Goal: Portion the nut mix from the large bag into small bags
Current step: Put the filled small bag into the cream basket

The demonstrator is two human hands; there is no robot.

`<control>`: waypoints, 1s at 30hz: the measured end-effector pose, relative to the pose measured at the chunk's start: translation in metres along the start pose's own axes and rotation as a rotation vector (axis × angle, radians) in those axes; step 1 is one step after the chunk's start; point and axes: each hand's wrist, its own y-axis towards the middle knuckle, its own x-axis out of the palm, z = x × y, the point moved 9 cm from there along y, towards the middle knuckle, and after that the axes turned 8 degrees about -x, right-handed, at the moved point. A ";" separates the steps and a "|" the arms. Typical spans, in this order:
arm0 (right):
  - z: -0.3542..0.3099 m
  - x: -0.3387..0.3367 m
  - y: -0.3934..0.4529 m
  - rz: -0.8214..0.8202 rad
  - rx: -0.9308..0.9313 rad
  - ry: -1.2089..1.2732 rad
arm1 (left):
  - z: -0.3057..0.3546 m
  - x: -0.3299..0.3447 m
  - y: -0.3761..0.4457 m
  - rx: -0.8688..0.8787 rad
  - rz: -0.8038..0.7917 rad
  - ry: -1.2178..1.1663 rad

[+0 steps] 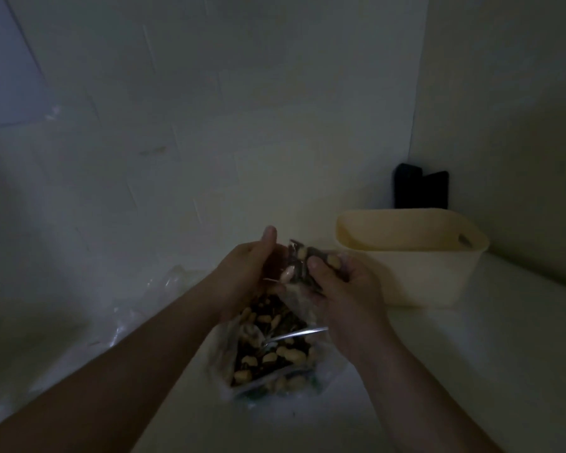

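Fingers of the right hand [340, 289] were curled round a small bag [311, 261] part filled with nut mix, the thumb [317, 268] laid across its front; the left hand [242, 273] was cupped against the bag's left side, thumb [269, 238] raised, the remaining fingers hidden behind the plastic, so their spread could not be told, though contact with the bag was judged likely. Small bag: held above the table [471, 354], between both hands, its filled end uppermost and away from the person. Large bag [268, 351]: clear plastic, lying open on the table directly below the hands, nearer the person, its long axis running roughly from the hands toward the viewer; pale nuts and dark pieces were seen inside. Tub [412, 256]: cream plastic, just right of the right hand and apart from it, nearer to that hand than to the left; contents not visible. Crumpled plastic [138, 308]: loose on the table, left of the left forearm. Dark object [420, 191]: propped in the corner behind the tub, not identified. Stage judged: one portion in hand, sealing or setting aside to the right not yet done. Lighting was dim; fine detail was lost.
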 end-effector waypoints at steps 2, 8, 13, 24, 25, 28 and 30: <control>-0.033 -0.007 0.014 0.016 -0.081 -0.072 | 0.017 0.007 0.022 0.008 0.095 0.057; -0.128 -0.056 0.066 0.076 -0.276 -0.363 | 0.022 0.069 0.093 -0.070 0.114 0.289; -0.150 -0.097 0.090 0.061 -0.247 -0.672 | 0.017 0.094 0.097 -0.035 0.107 0.486; -0.120 -0.133 0.075 -0.086 -0.091 -1.429 | 0.002 0.106 0.040 0.132 0.069 0.530; -0.115 -0.136 0.074 -0.070 -0.068 -1.378 | 0.000 0.106 0.039 0.143 0.069 0.544; -0.096 -0.137 0.073 0.016 0.004 -1.076 | -0.004 0.108 0.037 0.155 0.057 0.551; -0.081 -0.130 0.075 0.045 0.031 -0.973 | -0.004 0.111 0.034 0.170 0.049 0.555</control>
